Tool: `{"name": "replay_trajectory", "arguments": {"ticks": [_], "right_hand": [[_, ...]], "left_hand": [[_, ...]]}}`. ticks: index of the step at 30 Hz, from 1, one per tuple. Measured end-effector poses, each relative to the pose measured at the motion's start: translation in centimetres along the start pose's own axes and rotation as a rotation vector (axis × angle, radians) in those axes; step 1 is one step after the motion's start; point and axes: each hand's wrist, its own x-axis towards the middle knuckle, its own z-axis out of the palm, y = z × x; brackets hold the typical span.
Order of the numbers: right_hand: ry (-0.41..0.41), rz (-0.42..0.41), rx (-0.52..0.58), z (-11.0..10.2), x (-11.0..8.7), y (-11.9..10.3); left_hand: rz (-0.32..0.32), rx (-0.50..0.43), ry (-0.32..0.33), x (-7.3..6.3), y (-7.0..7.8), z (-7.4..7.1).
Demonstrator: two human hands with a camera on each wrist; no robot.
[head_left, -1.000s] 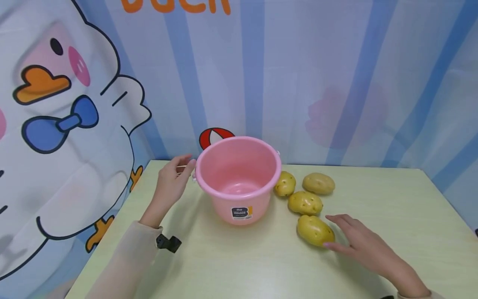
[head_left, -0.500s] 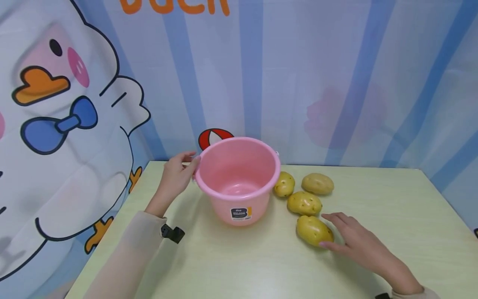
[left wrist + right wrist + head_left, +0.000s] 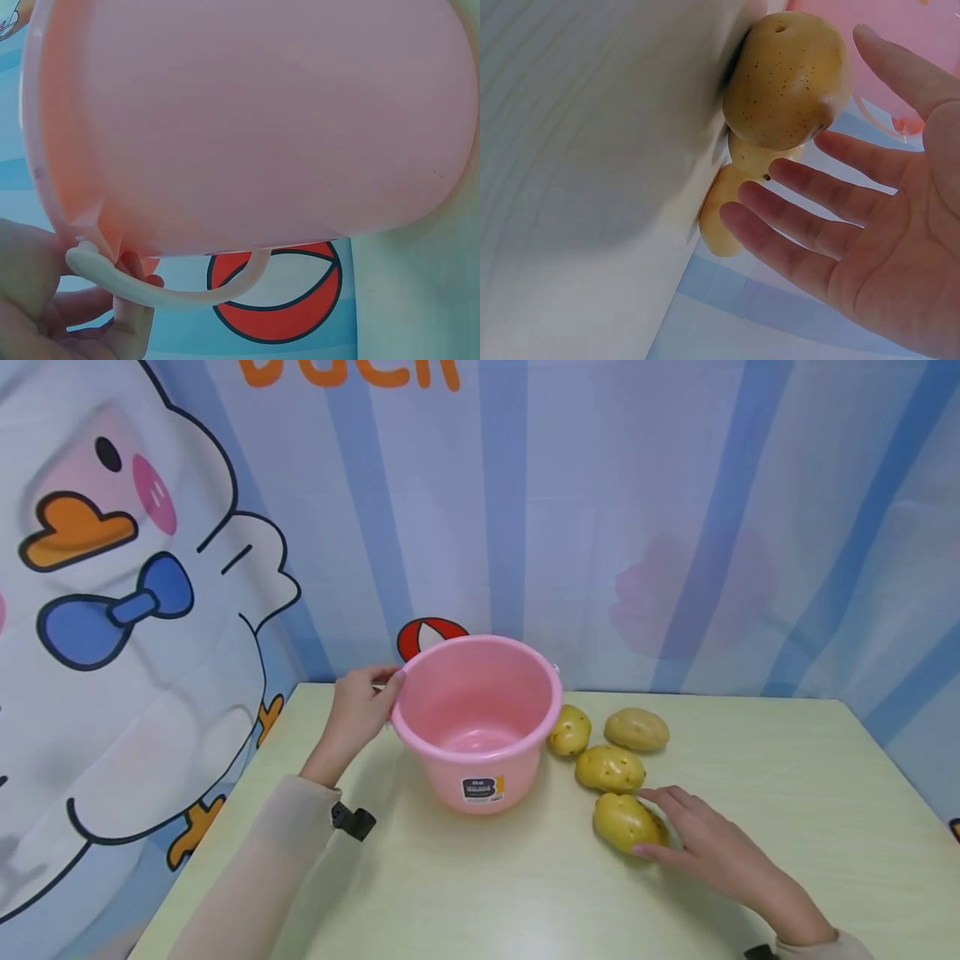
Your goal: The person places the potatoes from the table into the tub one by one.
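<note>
A pink bucket (image 3: 444, 777) stands upright on the table, its inside bare and a label on its front. My left hand (image 3: 358, 714) grips its left rim, thumb at the edge and the other fingers curled behind it. In the left wrist view those fingers (image 3: 133, 326) bend beneath the rim beside the white handle (image 3: 180, 298), which hangs down. My right hand (image 3: 708, 843) is spread around the right side of the nearest yellow potato (image 3: 627, 823). In the right wrist view its fingers are straight and apart, palm facing that potato (image 3: 787, 82).
Behind the nearest potato lie a second potato (image 3: 611, 768), a third (image 3: 569, 731) close to the bucket's right side, and a paler one (image 3: 637, 730) farther back. A blue striped cloth (image 3: 585, 527) with a cartoon duck (image 3: 150, 710) hangs behind the pale table (image 3: 480, 893).
My left hand has moved right onto the bucket's rim and taken hold of it. My right hand has shifted slightly left, closer around the nearest potato. Bucket and potatoes stay in place.
</note>
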Motion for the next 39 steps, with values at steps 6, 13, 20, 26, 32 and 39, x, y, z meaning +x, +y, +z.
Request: {"name": "replay_trajectory", "arguments": {"ticks": [6, 13, 20, 26, 32, 39], "right_hand": [[0.008, -0.017, 0.005, 0.3, 0.2, 0.0], [0.007, -0.026, 0.006, 0.7, 0.5, 0.1], [0.005, -0.027, 0.034, 0.8, 0.6, 0.1], [-0.011, -0.018, 0.077, 1.0, 0.8, 0.1], [0.016, -0.044, 0.093, 1.3, 0.9, 0.1], [0.027, -0.047, 0.105, 1.5, 1.0, 0.0]], "left_hand": [[-0.007, 0.009, 0.014, 0.2, 0.1, 0.2], [-0.023, 0.016, 0.04, 0.2, 0.2, 0.5], [-0.008, 0.027, 0.068, 0.2, 0.3, 0.7], [0.006, 0.039, 0.079, 0.2, 0.1, 0.8], [0.023, 0.049, 0.089, 0.2, 0.1, 0.9], [0.027, 0.061, 0.093, 0.1, 0.0, 0.9]]}}
